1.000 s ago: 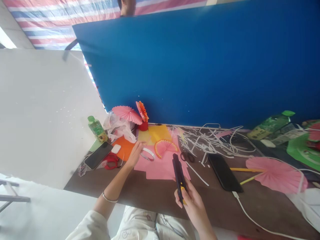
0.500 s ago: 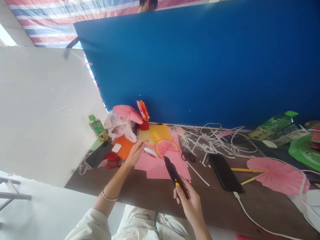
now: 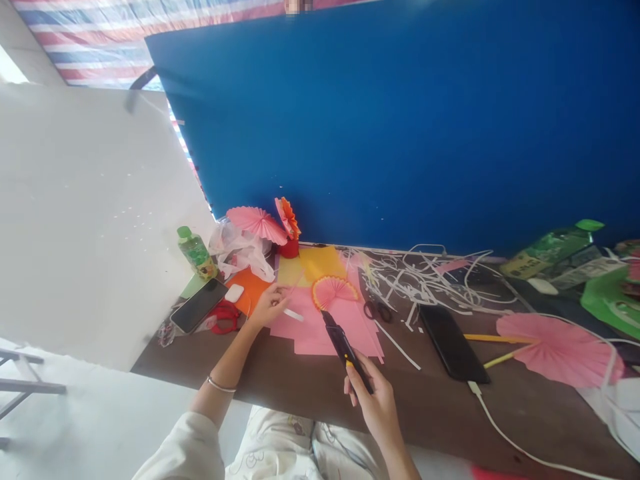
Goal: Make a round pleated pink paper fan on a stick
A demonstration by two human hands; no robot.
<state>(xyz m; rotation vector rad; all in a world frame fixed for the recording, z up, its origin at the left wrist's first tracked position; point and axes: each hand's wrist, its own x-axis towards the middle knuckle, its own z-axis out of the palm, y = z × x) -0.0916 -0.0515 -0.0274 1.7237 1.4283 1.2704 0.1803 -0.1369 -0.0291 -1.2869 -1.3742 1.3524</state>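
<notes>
Now more leftward-tilted, the cutter [image 3: 345,347].

Hazy brightness washes out the white panel [image 3: 75,233] left of the blue board [image 3: 375,133], which is darker towards its right end. Details below it look soft; faint shadow marks its lower left.

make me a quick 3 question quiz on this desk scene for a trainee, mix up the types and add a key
1. True or false: the right hand holds a black cutter.
2. Of these, which is nearest the left hand? A, the black scissors; B, the white strip; C, the bottle at far right.
3. Fill in: the bottle on the left has a ____ cap.

Key: 1 true; 2 B; 3 green.
</notes>
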